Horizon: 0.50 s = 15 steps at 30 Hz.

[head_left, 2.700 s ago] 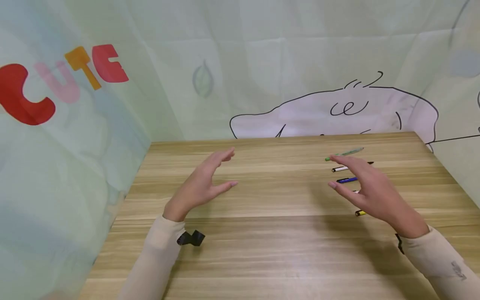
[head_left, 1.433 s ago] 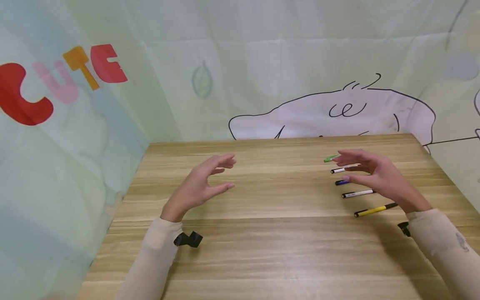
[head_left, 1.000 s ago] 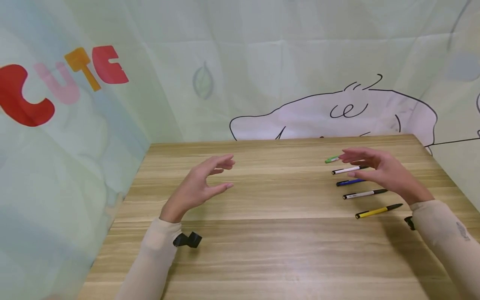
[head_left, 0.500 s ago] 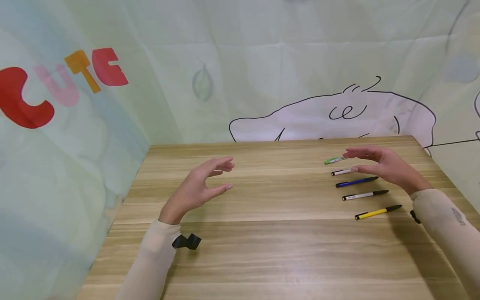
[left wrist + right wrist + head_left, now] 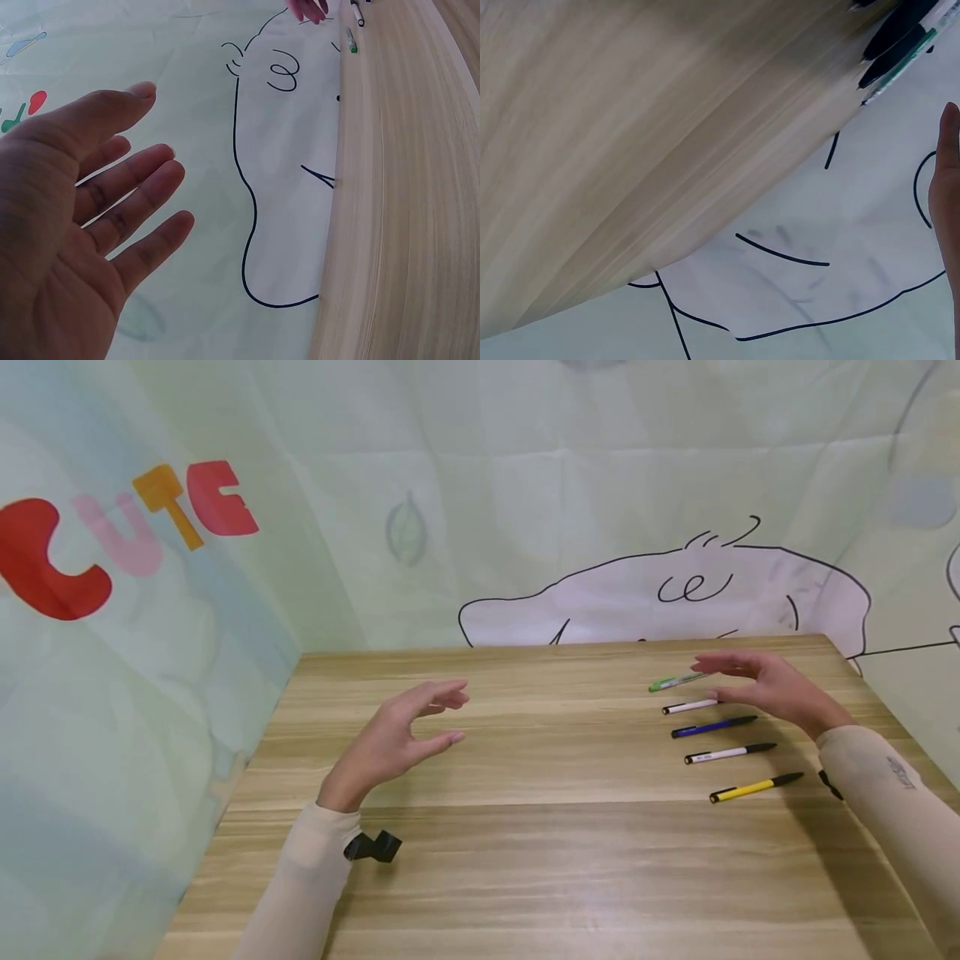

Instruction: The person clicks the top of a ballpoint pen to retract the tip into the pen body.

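Observation:
Five pens would be several: a green pen [image 5: 672,682], a white pen [image 5: 686,707], a blue pen [image 5: 712,727], a second white pen [image 5: 723,755] and a yellow pen [image 5: 750,788] lie in a column on the right of the table. My right hand [image 5: 776,689] hovers over the right ends of the green and upper white pens, fingers relaxed, holding nothing. On the left, my left hand [image 5: 390,739] is raised above the table, thumb and fingers apart. The left wrist view shows the spread fingers of my left hand [image 5: 97,202] with nothing between them.
The wooden table [image 5: 495,877] reaches back to a pale cloth [image 5: 487,527] with a line-drawn figure. Another side of cloth with coloured letters [image 5: 221,497] stands on the left. A small black device [image 5: 375,846] is strapped at my left wrist.
My right hand has moved back and to the right from over the pens, so the blue, lower white and yellow pens show in full. My left hand has barely moved.

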Each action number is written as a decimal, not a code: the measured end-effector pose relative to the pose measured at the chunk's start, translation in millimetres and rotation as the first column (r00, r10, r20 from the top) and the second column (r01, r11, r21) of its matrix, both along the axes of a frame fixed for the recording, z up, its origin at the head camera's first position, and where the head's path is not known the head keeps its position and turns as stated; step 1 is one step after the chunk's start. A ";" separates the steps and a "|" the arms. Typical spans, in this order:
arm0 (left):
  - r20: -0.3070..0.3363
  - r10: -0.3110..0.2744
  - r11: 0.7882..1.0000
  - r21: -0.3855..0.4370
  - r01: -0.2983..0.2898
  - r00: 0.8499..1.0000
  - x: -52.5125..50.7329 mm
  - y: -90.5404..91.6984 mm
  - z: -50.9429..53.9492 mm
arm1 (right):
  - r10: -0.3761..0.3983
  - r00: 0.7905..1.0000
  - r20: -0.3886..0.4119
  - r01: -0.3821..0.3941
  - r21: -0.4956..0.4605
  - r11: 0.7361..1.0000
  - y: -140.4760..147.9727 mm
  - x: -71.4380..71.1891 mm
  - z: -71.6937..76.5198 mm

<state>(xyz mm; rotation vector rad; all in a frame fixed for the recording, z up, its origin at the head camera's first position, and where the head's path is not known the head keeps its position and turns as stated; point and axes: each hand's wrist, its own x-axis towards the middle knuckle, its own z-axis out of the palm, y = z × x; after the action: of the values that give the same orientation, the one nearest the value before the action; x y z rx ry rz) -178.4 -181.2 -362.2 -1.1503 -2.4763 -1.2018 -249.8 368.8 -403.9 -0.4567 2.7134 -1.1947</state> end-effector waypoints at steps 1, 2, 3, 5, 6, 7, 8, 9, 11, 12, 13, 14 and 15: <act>-0.001 0.000 1.000 0.000 0.000 1.000 0.1 -0.1 0.0 | -0.003 1.000 -0.003 0.003 0.010 1.000 0.7 -1.8 -1.0; -0.003 -0.001 1.000 -0.001 0.001 1.000 0.0 -0.4 -0.1 | -0.009 1.000 -0.005 0.009 0.019 1.000 1.1 -3.3 -1.8; -0.004 -0.001 1.000 -0.002 0.001 1.000 0.0 -0.4 -0.2 | -0.011 1.000 -0.009 0.011 0.026 1.000 1.4 -5.0 -2.6; -0.008 -0.001 1.000 -0.003 0.001 1.000 0.2 -0.6 -0.5 | -0.013 1.000 -0.019 0.014 0.041 0.999 2.0 -8.2 -4.0; -0.009 -0.001 1.000 -0.002 0.001 1.000 0.2 -0.7 -0.7 | -0.013 1.000 -0.021 0.014 0.050 0.999 2.5 -9.7 -4.8; -0.011 -0.002 1.000 -0.001 0.002 1.000 0.2 -0.7 -0.8 | -0.016 1.000 -0.019 0.017 0.057 0.998 2.8 -11.1 -5.4; -0.012 -0.002 1.000 -0.001 0.002 1.000 0.3 -0.8 -0.9 | -0.019 1.000 -0.013 0.020 0.063 0.998 3.1 -12.5 -5.9; -0.012 -0.002 1.000 -0.002 0.002 1.000 0.4 -0.7 -1.0 | -0.021 1.000 -0.004 0.021 0.067 0.998 3.5 -13.8 -6.2; -0.012 -0.002 1.000 -0.002 0.002 1.000 0.6 -0.8 -1.2 | -0.025 1.000 0.013 0.024 0.084 0.996 4.4 -16.0 -6.6; -0.011 -0.002 1.000 -0.004 0.002 1.000 0.6 -0.9 -1.2 | -0.026 0.999 0.022 0.024 0.088 0.996 4.9 -17.1 -6.8; -0.010 -0.001 1.000 -0.005 0.001 1.000 0.6 -0.8 -1.1 | -0.024 0.999 0.027 0.022 0.091 0.996 5.3 -18.3 -7.0; -0.010 0.000 1.000 -0.007 0.000 1.000 0.7 -0.8 -1.1 | -0.023 0.999 0.029 0.020 0.097 0.995 5.9 -19.3 -7.1; -0.010 0.000 1.000 -0.008 0.000 1.000 0.8 -0.8 -1.0 | -0.020 0.999 0.029 0.017 0.102 0.995 6.3 -20.3 -7.3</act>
<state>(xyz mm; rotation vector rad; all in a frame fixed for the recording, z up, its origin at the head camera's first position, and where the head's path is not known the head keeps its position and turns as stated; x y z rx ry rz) -177.6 -182.0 -363.1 -1.1550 -2.4762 -1.1843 -270.0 375.0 -411.2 -0.3986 2.7427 -1.0532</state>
